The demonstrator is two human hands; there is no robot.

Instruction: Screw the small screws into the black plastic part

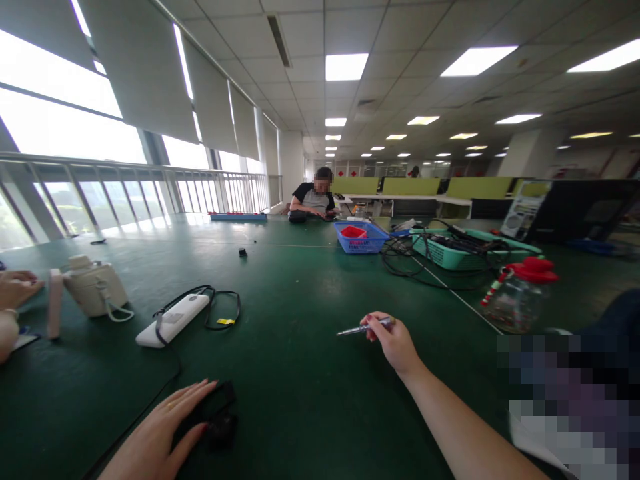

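My right hand [393, 341] grips a slim silver pen-like tool [361, 328], its tip pointing left above the green table [300, 300]. My left hand [160, 433] lies flat at the near edge, fingers resting on a small black device [220, 417] with a black cable running off to the left. Just beyond it sits a white power bank [173, 320] with a looped black cord [223, 310].
A cream bottle [93, 287] and another person's hand [15, 287] are at the left. A blue basket [361, 238], a teal basket [450, 253] with cables and a red-lidded clear jar [520, 297] stand to the right. A person sits at the far end [315, 197].
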